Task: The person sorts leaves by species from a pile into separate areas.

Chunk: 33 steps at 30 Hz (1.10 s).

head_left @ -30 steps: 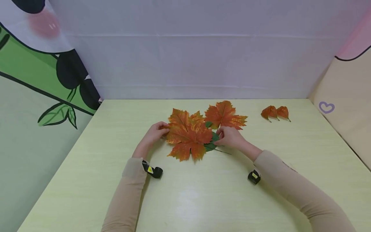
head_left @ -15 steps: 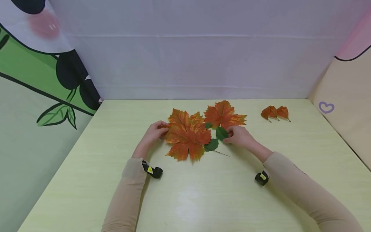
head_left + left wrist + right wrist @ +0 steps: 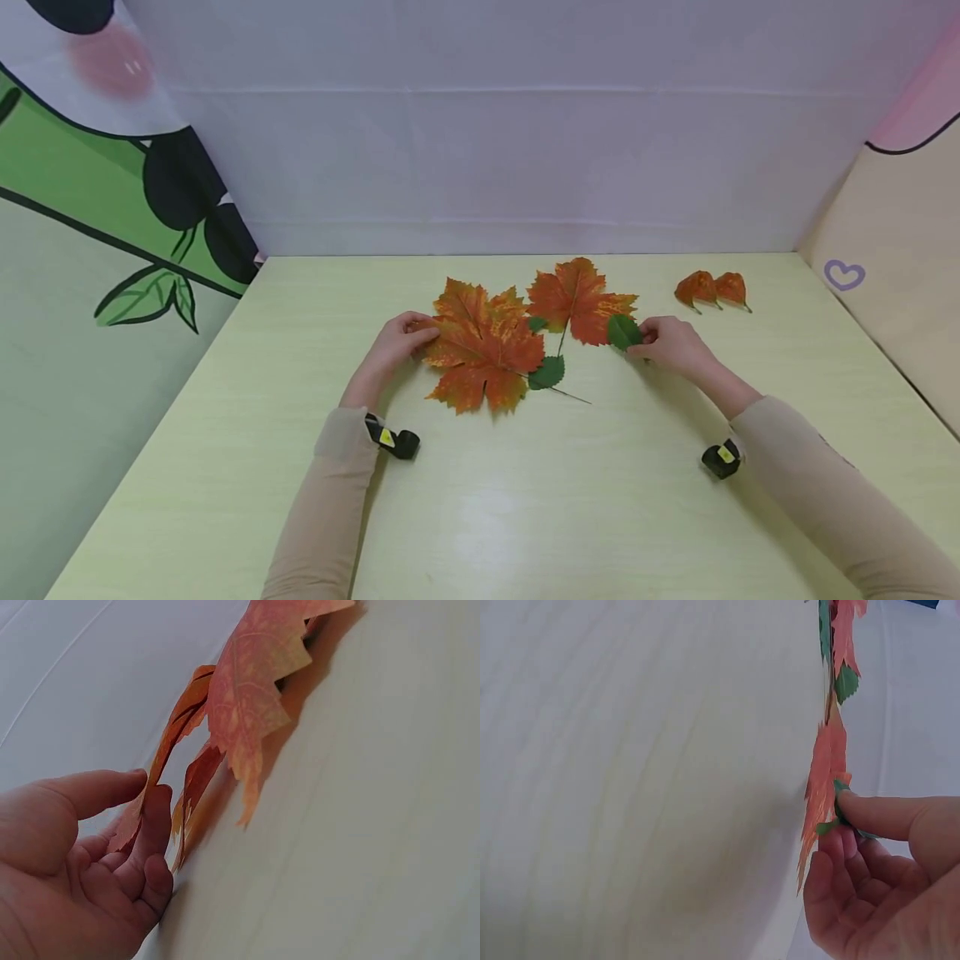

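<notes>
My left hand [image 3: 397, 343] pinches the edge of an orange maple leaf [image 3: 483, 354] in the pile left of the table's middle; in the left wrist view the leaf edge [image 3: 161, 754] sits between thumb and forefinger. A green leaf [image 3: 624, 332] is pinched in my right hand [image 3: 675, 344], held beside the tip of a separate orange maple leaf [image 3: 573, 300]. The right wrist view shows my thumb on that green leaf [image 3: 841, 814]. Another green leaf [image 3: 547, 372] lies against the pile's right edge, with a thin stem [image 3: 573, 395] running past it. Part of a green leaf [image 3: 537, 323] shows higher up.
Small curled orange leaves [image 3: 711, 290] lie at the back right of the pale table [image 3: 480, 508]. A lilac cloth wall [image 3: 510, 150] rises behind the table's far edge. Printed panels stand at the left and right sides.
My right hand has drawn the green leaf away to the right from beside the pile, uncovering the stem of the separate maple leaf. My left hand keeps its hold almost unmoved.
</notes>
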Tool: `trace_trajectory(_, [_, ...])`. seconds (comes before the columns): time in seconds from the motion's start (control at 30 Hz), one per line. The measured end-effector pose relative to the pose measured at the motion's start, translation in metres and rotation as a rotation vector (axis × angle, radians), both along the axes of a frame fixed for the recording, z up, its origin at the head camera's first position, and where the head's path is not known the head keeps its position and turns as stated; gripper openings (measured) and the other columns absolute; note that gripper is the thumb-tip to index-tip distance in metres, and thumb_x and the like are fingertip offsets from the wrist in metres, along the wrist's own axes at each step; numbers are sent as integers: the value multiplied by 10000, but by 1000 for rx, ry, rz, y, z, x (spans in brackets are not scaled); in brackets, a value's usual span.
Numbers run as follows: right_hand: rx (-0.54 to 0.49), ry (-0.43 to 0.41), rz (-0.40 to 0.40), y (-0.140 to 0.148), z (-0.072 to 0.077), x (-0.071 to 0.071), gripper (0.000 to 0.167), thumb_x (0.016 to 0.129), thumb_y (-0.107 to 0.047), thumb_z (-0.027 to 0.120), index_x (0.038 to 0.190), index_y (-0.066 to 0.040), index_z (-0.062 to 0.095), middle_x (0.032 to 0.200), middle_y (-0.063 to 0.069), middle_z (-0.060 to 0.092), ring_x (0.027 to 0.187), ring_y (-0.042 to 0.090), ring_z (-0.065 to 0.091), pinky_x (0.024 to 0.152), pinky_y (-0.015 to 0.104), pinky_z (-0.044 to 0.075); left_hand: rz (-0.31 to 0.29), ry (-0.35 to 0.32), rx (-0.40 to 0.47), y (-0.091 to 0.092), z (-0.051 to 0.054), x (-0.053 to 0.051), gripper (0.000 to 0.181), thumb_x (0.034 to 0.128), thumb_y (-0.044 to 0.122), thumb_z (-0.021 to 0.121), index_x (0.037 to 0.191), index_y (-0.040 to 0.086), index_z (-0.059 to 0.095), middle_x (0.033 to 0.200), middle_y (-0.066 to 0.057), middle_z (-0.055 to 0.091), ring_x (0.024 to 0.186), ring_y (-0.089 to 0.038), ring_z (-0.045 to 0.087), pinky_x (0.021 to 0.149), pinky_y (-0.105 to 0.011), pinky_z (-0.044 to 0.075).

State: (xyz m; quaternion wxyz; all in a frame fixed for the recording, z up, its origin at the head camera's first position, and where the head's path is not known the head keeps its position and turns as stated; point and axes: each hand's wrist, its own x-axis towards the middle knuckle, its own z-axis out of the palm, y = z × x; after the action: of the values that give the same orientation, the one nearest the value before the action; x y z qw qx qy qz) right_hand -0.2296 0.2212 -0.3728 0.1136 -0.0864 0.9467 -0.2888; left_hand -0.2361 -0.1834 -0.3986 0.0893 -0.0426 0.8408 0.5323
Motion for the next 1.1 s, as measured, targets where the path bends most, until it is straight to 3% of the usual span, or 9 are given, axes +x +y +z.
trace_trajectory(0.33, [38,19,-78,49,4,0,413,849,-221,605,1093,103,527,941,195,588,846,287,531,653,302,426,-41,-45,-11,-1,2,1,528,828,242,667,1266,58,435,1075,-110,515,768,-148,482,636,-242,428])
trace_trajectory(0.77, [73,35,-186,120,-5,1,386,866,-217,569,1027,131,529,909,256,594,745,282,530,561,270,391,-53,-46,-2,0,2,1,493,833,183,661,1254,51,442,951,-78,478,701,-151,465,637,-251,419])
trace_trajectory(1.1, [124,19,-262,162,-10,3,404,870,-196,526,1055,162,507,974,329,540,807,376,510,582,322,378,-78,-35,2,0,0,-2,472,841,149,644,1254,39,445,916,-57,458,713,-146,454,635,-252,415])
